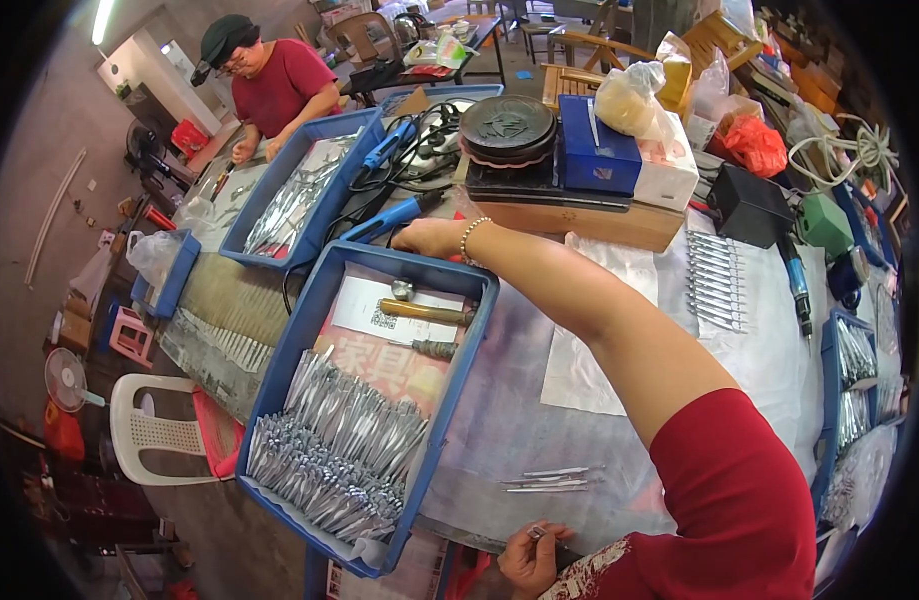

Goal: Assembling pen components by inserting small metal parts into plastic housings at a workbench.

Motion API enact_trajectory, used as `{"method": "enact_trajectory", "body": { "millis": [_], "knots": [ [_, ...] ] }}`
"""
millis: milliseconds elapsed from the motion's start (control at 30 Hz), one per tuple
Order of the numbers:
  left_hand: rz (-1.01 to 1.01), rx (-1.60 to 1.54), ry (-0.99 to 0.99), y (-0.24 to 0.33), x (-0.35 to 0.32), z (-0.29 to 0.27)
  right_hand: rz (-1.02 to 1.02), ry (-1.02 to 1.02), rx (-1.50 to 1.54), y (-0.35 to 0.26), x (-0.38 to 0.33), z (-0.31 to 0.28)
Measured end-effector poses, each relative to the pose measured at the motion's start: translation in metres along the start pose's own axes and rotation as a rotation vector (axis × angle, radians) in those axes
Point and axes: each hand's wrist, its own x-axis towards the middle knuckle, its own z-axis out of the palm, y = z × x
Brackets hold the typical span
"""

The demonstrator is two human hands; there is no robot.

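Note:
My right hand, with a beaded bracelet at the wrist, reaches across the table to the far edge of a blue tray. Its fingers curl down behind the rim, close to a blue handheld power tool; what they grip is hidden. Low in front of me, my left hand is closed, with a small silvery spot among its fingers that I cannot identify. Just beyond it lie several thin metal pieces. Inside the tray are many slim silvery metal pieces and a brown-handled tool.
A second blue tray of metal pieces stands farther left, near a co-worker in red. Boxes and a round dark case sit on a wooden block. At right lie a row of metal pieces and another rotary tool.

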Motion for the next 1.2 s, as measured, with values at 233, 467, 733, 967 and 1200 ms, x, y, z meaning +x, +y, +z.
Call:
{"method": "enact_trajectory", "body": {
  "millis": [233,467,733,967,1200],
  "knots": [
    [0.051,0.0,0.054,0.004,0.0,0.003,0.031,-0.012,-0.072,0.001,-0.003,0.0],
    [0.094,-0.013,0.071,0.005,0.001,0.006,0.157,-0.124,-0.291,-0.004,-0.012,-0.013],
    [0.187,-0.014,0.102,0.006,0.001,0.009,0.166,-0.049,-0.696,-0.012,-0.027,-0.01],
    [0.159,-0.34,0.092,0.006,0.002,0.015,0.044,0.184,-0.397,-0.048,-0.038,-0.056],
    [0.217,-0.321,0.112,0.005,0.002,0.015,-0.037,0.404,-0.276,-0.104,-0.088,-0.105]
  ]
}}
